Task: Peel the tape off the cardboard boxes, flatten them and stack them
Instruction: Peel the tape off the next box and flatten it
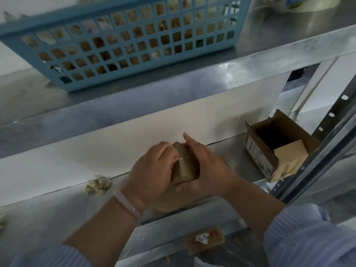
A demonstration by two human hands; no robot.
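On the metal shelf I see the left hand curled round a small cardboard box, with the right hand cupping its other side. It should be light, stiff and crushable, best held by its sides, its long axis pointing away from me. I can't tell whether the left is picking at a seam. An open box stands well to the right.

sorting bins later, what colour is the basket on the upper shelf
Light blue, with a square grid of holes; the basket shows clearly in the head view.
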